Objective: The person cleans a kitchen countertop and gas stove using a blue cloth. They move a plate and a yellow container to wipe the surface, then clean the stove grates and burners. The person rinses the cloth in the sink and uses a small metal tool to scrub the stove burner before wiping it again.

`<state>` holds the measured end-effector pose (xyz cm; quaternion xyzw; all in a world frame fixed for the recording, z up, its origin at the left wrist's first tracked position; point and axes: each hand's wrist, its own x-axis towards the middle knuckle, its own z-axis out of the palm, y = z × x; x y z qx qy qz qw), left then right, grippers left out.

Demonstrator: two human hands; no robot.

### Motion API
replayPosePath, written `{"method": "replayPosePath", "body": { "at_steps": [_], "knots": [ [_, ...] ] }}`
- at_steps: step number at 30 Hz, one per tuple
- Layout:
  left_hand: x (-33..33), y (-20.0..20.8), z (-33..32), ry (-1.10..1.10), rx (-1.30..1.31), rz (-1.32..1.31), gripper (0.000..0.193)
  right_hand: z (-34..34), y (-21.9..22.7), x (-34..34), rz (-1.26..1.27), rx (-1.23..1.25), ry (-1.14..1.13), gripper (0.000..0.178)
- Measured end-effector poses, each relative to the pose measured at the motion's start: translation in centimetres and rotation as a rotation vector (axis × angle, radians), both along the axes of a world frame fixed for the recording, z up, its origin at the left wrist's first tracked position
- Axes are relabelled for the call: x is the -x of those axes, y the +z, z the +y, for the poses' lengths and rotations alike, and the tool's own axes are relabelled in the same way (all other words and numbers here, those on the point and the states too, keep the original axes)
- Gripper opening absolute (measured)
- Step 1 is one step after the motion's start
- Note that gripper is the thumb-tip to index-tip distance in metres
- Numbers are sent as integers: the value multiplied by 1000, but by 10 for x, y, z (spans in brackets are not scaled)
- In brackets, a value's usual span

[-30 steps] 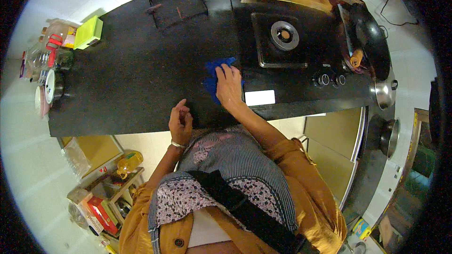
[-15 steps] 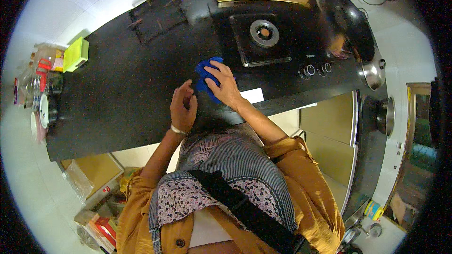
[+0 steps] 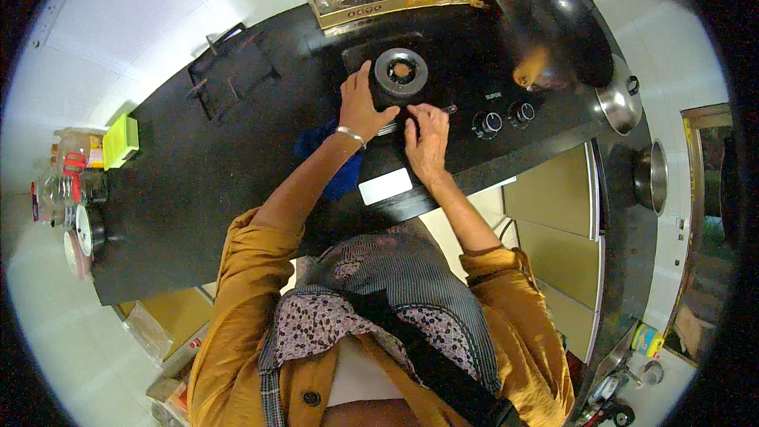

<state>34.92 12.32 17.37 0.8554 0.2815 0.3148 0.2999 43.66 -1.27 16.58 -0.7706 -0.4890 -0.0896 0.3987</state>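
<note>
A dark square drip tray (image 3: pixel 371 49) surrounds the round grey burner (image 3: pixel 401 71) of the black hob. Across the tray's left side lies my left hand (image 3: pixel 364 107), its fingers stretched out and thumb spread toward the near edge. My right hand (image 3: pixel 428 138) is at the tray's near edge, by its right corner, with bent fingers closed over the rim; the fingertips are partly hidden. A crumpled blue cloth (image 3: pixel 341 178) rests on the counter, partly under my left forearm, with no hand holding it.
A black pan support (image 3: pixel 231 83) sits at the back left. Two control knobs (image 3: pixel 492 122) are right of my hands. Beyond them stand a large black wok (image 3: pixel 553 24) and a steel lid (image 3: pixel 621 107). A lime-green box (image 3: pixel 121 141) and jars line the left edge; shallow boxes (image 3: pixel 360 4) stand behind the burner.
My right hand has let go of the blue cloth and moved to the drip tray. My left hand has reached forward and right onto the tray. The view has shifted.
</note>
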Motion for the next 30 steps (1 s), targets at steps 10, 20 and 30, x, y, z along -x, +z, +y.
{"method": "replayPosePath", "body": {
  "at_steps": [10, 20, 30],
  "knots": [
    [-40, 10, 18, 78, 36, 331, 121, 7, -25, 42, 180, -1, 7, 33],
    [-51, -7, 21, 102, -77, 213, 115, 2, -20, 37, 209, -55, -15, 33],
    [-55, -18, 28, 76, -69, 155, 113, 2, -18, 32, 242, -34, -8, 34]
  ]
}}
